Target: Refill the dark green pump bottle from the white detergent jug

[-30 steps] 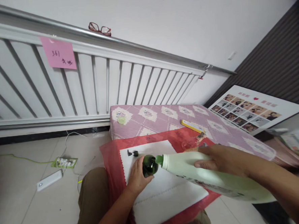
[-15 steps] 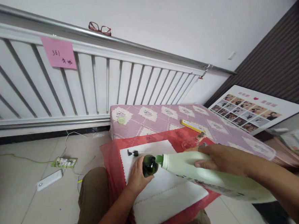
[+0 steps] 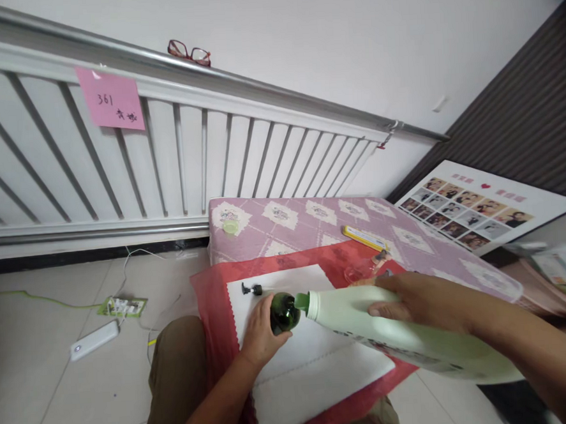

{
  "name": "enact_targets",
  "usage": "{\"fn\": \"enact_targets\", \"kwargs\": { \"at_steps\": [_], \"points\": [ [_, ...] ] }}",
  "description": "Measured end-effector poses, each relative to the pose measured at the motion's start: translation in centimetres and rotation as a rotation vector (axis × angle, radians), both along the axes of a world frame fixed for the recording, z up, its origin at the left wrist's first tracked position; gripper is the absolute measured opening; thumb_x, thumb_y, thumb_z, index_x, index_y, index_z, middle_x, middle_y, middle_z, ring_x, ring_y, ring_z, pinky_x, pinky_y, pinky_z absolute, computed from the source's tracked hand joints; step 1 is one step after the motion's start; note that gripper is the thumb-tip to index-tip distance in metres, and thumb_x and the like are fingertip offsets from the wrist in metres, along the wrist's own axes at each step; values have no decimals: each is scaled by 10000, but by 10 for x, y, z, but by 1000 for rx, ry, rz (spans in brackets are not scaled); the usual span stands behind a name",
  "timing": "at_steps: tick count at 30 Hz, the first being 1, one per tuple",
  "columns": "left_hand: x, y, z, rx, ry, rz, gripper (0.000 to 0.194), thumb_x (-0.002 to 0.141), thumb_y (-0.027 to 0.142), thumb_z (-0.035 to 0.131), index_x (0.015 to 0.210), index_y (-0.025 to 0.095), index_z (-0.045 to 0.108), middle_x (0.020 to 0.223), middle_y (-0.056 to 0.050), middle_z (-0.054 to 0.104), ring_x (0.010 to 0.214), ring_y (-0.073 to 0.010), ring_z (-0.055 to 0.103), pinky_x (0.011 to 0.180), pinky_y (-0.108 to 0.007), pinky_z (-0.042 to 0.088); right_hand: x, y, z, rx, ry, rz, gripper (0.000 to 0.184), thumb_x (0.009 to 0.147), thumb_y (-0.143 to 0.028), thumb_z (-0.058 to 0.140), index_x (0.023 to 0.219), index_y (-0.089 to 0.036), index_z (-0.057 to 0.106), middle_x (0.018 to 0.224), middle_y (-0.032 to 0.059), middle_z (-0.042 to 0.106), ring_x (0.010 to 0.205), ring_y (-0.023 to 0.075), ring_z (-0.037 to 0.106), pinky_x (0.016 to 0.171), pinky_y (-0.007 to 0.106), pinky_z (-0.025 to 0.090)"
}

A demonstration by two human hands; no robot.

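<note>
My left hand (image 3: 259, 333) is wrapped round a small dark green bottle (image 3: 284, 312) that stands on a white cloth (image 3: 312, 370). My right hand (image 3: 416, 301) grips a large pale green jug (image 3: 391, 333), tipped on its side. The jug's green spout (image 3: 302, 301) meets the small bottle's mouth. A black pump head (image 3: 252, 289) lies on the cloth just behind my left hand.
A red cloth (image 3: 213, 318) lies under the white one, on a low table with a pink patterned cover (image 3: 312, 220). On it lie a green cap (image 3: 230, 227) and a yellow item (image 3: 364, 238). A radiator (image 3: 165, 161) stands behind, a photo board (image 3: 479, 206) at right, a power bank (image 3: 93, 340) on the floor.
</note>
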State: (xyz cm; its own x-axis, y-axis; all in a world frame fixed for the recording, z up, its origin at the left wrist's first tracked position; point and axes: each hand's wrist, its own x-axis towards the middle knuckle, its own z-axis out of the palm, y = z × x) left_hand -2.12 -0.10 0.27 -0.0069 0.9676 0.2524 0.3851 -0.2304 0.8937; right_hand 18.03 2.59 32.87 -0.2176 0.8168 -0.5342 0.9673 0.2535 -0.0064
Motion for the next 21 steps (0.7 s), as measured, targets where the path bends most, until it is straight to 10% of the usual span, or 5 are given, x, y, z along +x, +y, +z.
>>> {"fn": "enact_targets", "kwargs": {
  "at_steps": [21],
  "points": [
    [0, -1, 1, 25, -13, 0, 946, 600, 203, 765, 1412, 250, 284, 1405, -108, 444, 1306, -309, 415, 1103, -508, 332, -4, -2, 2, 10, 0, 16, 441, 826, -600, 441, 890, -202, 623, 938, 109, 706, 850, 288, 649, 707, 360, 466]
  ]
}}
